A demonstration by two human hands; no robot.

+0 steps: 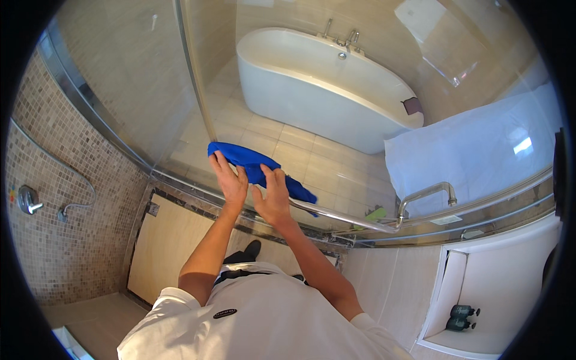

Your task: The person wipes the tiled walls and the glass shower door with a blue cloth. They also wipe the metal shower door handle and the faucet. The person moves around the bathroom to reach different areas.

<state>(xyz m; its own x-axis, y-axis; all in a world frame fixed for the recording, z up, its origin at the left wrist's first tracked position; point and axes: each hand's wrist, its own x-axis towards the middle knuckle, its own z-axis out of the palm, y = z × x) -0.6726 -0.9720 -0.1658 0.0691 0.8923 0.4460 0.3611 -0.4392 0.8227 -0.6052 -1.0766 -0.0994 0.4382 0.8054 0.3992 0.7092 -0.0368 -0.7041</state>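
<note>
A blue cloth point(252, 162) lies across both hands, up against the glass shower panel point(189, 135). My left hand point(228, 177) has its fingers on the left end of the cloth. At the cloth's middle, the fingertips of my right hand point(273, 193) touch it, with thumb and fingers curled. The cloth's right end hangs beside a curved metal bar point(351, 221) on the glass. Whether either hand grips the cloth firmly is hard to tell.
A white bathtub point(315, 96) with metal taps point(346, 40) stands beyond the glass; a dark reddish cloth point(411, 105) hangs on its rim. Shower fittings point(30, 200) jut from the mosaic wall at left. Two dark pump bottles point(461, 317) sit in the wall niche at lower right.
</note>
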